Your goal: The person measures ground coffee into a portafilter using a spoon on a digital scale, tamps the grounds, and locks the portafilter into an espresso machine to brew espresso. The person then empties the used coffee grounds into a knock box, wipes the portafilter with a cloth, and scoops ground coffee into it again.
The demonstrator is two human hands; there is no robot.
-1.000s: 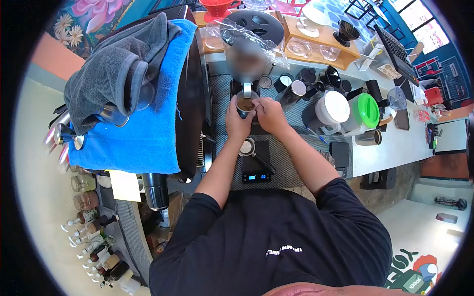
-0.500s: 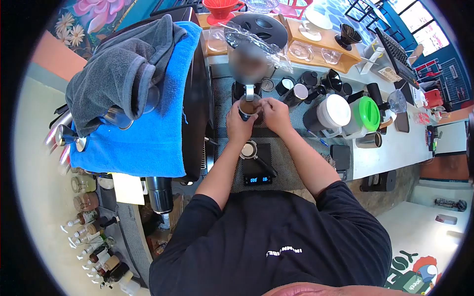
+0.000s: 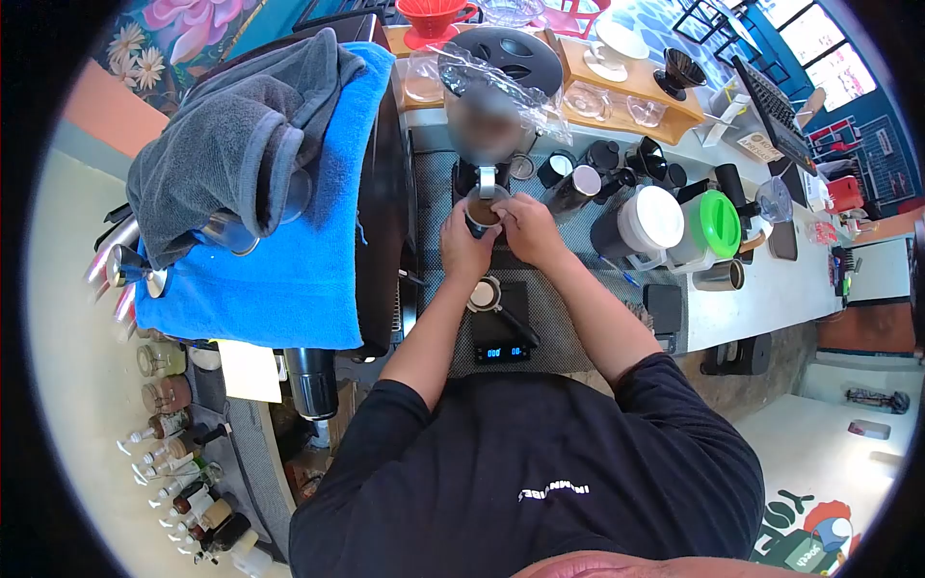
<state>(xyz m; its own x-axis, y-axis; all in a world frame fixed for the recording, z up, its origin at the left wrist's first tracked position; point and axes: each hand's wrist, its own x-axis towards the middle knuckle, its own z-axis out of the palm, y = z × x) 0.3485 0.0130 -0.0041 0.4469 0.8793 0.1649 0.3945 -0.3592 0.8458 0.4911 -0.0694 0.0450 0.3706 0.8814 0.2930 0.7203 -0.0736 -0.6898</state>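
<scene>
My left hand [image 3: 466,250] is wrapped round a small cup [image 3: 475,228] with brown powder, which looks like ground coffee [image 3: 481,209], inside. The cup is held just under the metal spout [image 3: 487,179] of a coffee grinder [image 3: 485,130]. At the cup's right rim, the fingers of my right hand [image 3: 530,231] are pinched together, their tips over the opening. Whether they grip the rim or something small cannot be made out. Nearer my body, a portafilter [image 3: 485,293] with a black handle rests on a black digital scale [image 3: 502,353] with a lit display.
To the left, a blue towel [image 3: 318,279] and a grey towel [image 3: 226,144] cover a large machine. On the right stand a white-lidded pitcher [image 3: 655,217], a green-lidded pitcher [image 3: 715,223] and several dark canisters [image 3: 576,188]. A wooden shelf [image 3: 626,91] holds glassware behind.
My right hand has shifted slightly left, bringing its fingertips from beside the cup's rim to over its opening. My left hand and the cup stay nearly in place.
</scene>
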